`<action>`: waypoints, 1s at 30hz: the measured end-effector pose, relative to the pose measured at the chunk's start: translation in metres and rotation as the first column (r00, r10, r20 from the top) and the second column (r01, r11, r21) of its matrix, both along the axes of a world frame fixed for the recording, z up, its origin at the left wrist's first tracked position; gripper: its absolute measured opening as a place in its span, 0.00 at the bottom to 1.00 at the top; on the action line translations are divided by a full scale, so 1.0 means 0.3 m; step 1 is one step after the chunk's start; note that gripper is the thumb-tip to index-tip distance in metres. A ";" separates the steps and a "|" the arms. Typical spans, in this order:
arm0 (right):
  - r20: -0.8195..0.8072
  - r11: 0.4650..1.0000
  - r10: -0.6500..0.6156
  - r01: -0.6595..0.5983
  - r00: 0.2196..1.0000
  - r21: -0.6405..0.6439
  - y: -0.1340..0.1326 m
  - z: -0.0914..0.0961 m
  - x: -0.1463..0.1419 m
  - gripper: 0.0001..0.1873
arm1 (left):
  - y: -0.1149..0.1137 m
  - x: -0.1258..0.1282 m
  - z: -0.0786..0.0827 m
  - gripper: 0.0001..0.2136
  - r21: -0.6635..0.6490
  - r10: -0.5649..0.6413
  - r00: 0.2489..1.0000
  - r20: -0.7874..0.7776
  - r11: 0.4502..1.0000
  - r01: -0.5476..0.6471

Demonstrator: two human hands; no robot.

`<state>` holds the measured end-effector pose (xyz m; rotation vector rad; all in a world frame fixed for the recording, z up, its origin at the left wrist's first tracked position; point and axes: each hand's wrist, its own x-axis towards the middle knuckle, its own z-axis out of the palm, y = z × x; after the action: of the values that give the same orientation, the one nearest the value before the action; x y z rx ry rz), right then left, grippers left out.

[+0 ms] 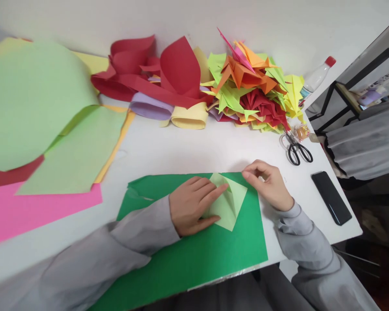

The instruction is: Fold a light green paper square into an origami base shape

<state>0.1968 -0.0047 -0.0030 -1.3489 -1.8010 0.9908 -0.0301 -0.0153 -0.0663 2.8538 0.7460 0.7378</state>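
Observation:
A small light green sheet of paper [237,192], folded with creases and a raised flap, lies on a large green sheet [181,263]. My left hand [194,205] rests flat over its left part, index finger and thumb stretched out on the paper. Part of the small sheet is hidden beneath that hand. Just beyond its right corner, at the far edge of the green sheet, is my right hand [269,183]. Thumb and index fingertip are pressed together there; whatever they pinch, if anything, cannot be made out.
Scissors [296,149] and a black phone [331,198] lie at the right. A pile of folded paper shapes [253,90] stands against the wall, near a bottle [319,75]. Rolled red paper [181,69] sits behind. Large light green [35,99] and pink sheets [45,211] cover the left.

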 end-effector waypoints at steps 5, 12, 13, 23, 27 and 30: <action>0.309 0.981 0.189 -0.163 0.932 -0.109 -0.036 -0.008 -0.026 0.31 | -0.001 -0.001 0.008 0.27 -0.016 0.001 0.999 0.042 1.000 0.000; 0.625 0.997 0.067 -0.033 0.778 -0.067 -0.029 -0.064 -0.042 0.21 | 0.001 0.015 -0.012 0.08 0.101 0.064 0.997 0.044 0.992 -0.069; 0.668 0.998 0.068 -0.045 0.741 -0.052 -0.030 -0.064 -0.047 0.20 | 0.000 0.017 -0.016 0.08 0.111 0.072 0.996 0.051 0.991 -0.078; 0.654 0.975 0.223 -0.152 0.723 -0.164 -0.012 -0.049 -0.015 0.33 | -0.004 0.014 -0.034 0.10 0.098 0.076 0.996 0.049 0.992 -0.081; 0.514 0.966 0.250 -0.173 0.821 -0.194 0.001 -0.053 0.016 0.26 | -0.006 0.012 -0.035 0.10 0.080 0.089 0.995 0.041 0.993 -0.092; 0.498 0.970 0.233 -0.162 0.835 -0.183 0.000 -0.051 0.020 0.24 | -0.006 0.011 -0.030 0.11 0.078 0.091 0.996 0.012 0.993 -0.092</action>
<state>0.2027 -0.0047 -0.0183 -1.6538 -2.3510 0.9229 -0.0267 -0.0172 -0.0755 2.9009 0.8711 0.8082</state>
